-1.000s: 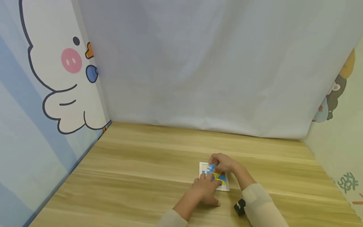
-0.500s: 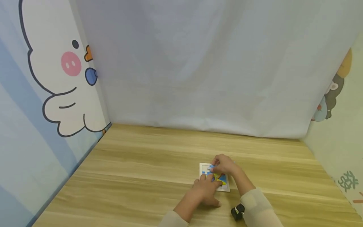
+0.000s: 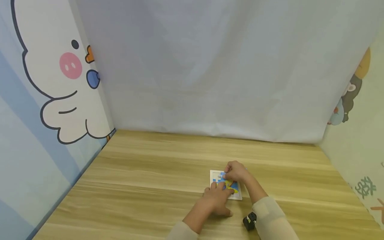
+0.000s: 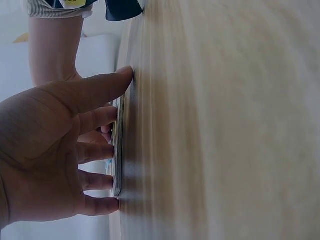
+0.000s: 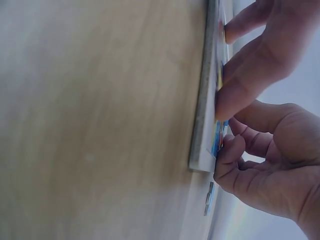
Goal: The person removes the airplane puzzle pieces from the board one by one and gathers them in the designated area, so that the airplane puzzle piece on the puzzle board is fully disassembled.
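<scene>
A small square jigsaw puzzle with a pale frame lies on the wooden table, its picture blue and yellow. My left hand rests on its near side, fingers spread and fingertips pressing the puzzle, thumb out on the table. At the far right part of the puzzle, my right hand pinches a blue puzzle piece between thumb and forefinger; the hand hides much of that piece. From the right wrist view, the right fingers curl close over the board's edge, with the left fingertips beside them.
A loose puzzle piece lies on the table beyond the board. Beside the right cuff is a small black device. A grey cloth backdrop closes off the table's far edge, with printed panels at both sides.
My right hand has shifted slightly to the right over the puzzle, its fingers drawn closer together. My left hand stays in place, and the head view has tilted a little.
</scene>
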The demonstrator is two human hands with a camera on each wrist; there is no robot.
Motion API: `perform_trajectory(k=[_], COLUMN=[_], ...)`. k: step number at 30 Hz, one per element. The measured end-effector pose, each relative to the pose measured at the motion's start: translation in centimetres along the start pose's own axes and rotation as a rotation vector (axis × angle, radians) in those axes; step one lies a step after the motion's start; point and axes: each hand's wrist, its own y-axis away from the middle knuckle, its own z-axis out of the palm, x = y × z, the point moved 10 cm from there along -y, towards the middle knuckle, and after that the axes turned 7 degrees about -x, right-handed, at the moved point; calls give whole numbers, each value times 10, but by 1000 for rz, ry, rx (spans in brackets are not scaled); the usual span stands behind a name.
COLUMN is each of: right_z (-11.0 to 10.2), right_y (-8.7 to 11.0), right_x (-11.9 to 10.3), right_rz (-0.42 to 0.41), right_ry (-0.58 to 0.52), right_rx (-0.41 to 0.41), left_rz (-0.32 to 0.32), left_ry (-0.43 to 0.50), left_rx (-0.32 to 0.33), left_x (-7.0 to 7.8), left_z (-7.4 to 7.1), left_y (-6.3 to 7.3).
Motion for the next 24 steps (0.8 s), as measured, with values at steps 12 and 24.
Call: perform_trajectory(k=[12,24], right_z=[0,3], right_y=[-1,-3], right_x=[-7,-3], right_rz=[-26,-14], right_ry=[16,-4], right_rx=[-13,-25], left_rz=[7,6], left_ry=[7,-5], left_rx=[-9,-10], left_x=[0,0], left_z=[-2,-2], left_y=[2,2])
